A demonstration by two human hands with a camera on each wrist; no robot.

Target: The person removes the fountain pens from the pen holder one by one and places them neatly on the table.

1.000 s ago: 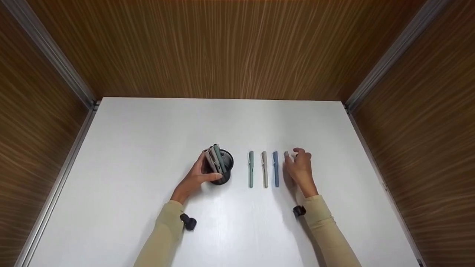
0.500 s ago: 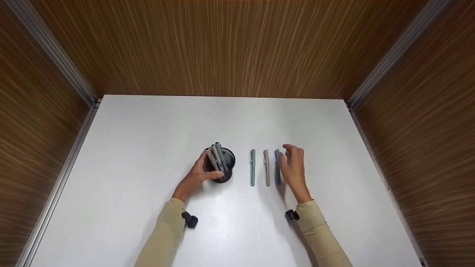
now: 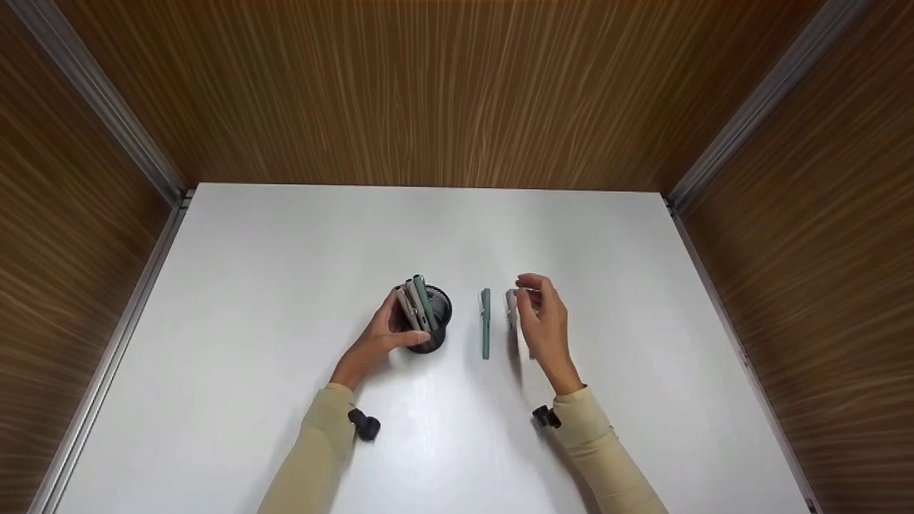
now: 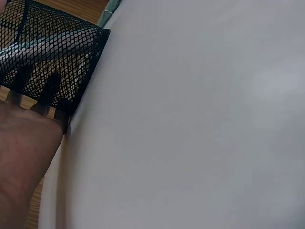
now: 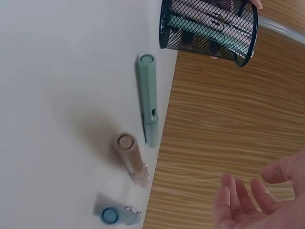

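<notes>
Wooden walls (image 3: 443, 93) stand around a big white table (image 3: 271, 400). Near the middle of the table stands a black mesh pen cup (image 3: 435, 314) with a few pens inside it. The left hand (image 3: 378, 339) is curled around the cup's left side and holds it. Three pens lie side by side just right of the cup, pointing toward the far edge. The green pen (image 3: 485, 323) is closest to the cup. Next comes the beige pen (image 5: 132, 159), then the blue pen (image 5: 114, 215). The right hand (image 3: 543, 325) hovers over the beige and blue pens with its fingers loosely spread, holding nothing.
</notes>
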